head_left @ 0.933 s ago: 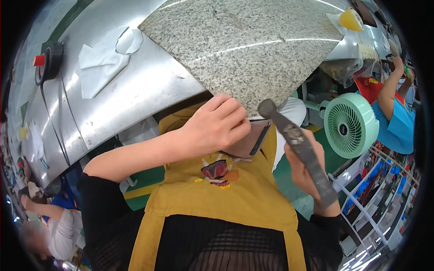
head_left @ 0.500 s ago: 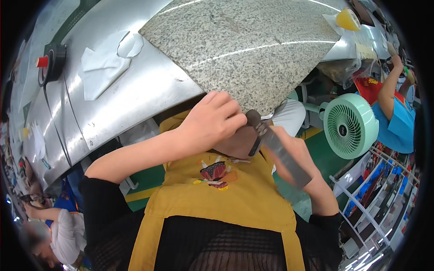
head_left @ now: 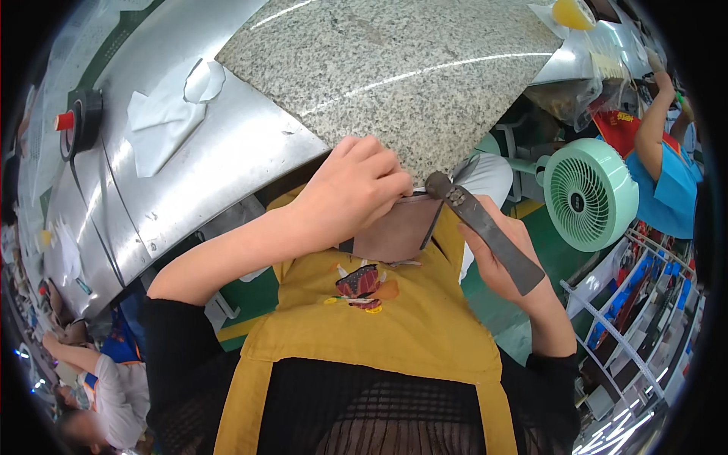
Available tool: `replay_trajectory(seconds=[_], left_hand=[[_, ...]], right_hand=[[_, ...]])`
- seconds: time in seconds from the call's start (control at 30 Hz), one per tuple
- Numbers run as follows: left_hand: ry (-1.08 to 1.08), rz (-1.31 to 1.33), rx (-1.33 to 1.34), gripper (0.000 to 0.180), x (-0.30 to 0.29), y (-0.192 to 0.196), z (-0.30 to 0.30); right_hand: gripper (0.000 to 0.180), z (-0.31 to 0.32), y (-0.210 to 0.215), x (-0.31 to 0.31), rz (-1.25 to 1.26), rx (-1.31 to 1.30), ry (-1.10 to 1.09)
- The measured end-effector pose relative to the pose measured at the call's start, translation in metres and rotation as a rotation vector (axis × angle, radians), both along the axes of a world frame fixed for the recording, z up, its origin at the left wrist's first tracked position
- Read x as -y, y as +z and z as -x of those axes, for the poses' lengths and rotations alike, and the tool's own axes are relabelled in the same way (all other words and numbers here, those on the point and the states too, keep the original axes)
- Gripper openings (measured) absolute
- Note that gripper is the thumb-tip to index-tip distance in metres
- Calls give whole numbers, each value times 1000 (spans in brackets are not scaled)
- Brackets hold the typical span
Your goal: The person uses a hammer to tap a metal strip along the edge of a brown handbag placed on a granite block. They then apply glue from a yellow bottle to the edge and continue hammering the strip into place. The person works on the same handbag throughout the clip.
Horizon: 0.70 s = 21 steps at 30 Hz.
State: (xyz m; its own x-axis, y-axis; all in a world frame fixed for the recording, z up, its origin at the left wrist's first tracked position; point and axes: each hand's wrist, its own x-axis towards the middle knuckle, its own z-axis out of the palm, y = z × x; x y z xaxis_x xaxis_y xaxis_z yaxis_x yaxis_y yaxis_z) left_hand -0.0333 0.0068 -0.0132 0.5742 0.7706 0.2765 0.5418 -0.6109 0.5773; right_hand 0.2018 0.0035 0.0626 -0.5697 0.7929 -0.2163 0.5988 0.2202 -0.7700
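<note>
My left hand point(head_left: 353, 186) has its fingers curled over the near corner of a speckled granite slab point(head_left: 402, 83). It pinches the upper edge of a flat brown leather-like piece point(head_left: 394, 231) with dark side edges, which hangs down in front of my mustard apron. To its right, my right hand point(head_left: 504, 258) is wrapped round a dark metal hammer point(head_left: 489, 231). The hammer's rounded end is near the slab's corner and the piece's upper right edge; whether it touches cannot be told. My left fingertips partly hide the piece's top.
A metal bench point(head_left: 227, 159) adjoins the slab on the left, with white paper scraps point(head_left: 163, 125) and a black tape roll point(head_left: 82, 121). A mint-green fan point(head_left: 588, 196) stands at right, near a white wire rack point(head_left: 622, 334). Co-workers sit at both sides.
The hammer, blurred by motion before, now shows sharply and has shifted a little right, away from my left fingers. More of the brown piece is visible. The whole view has shifted slightly.
</note>
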Motion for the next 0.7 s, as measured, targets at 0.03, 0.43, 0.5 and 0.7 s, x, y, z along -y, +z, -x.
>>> replay_trajectory(seconds=[0.03, 0.43, 0.5, 0.7], left_hand=[[-19, -51, -13, 21, 0, 1, 1], [-83, -292, -61, 30, 4, -3, 2], [-71, -296, -62, 29, 6, -5, 2], [54, -35, 29, 25, 6, -5, 5]], right_hand=[[18, 1, 3, -1, 21, 5, -13], [23, 5, 12, -9, 70, -56, -3], [32, 6, 16, -7, 24, 0, 37], [32, 12, 10, -6, 55, 137, 145]])
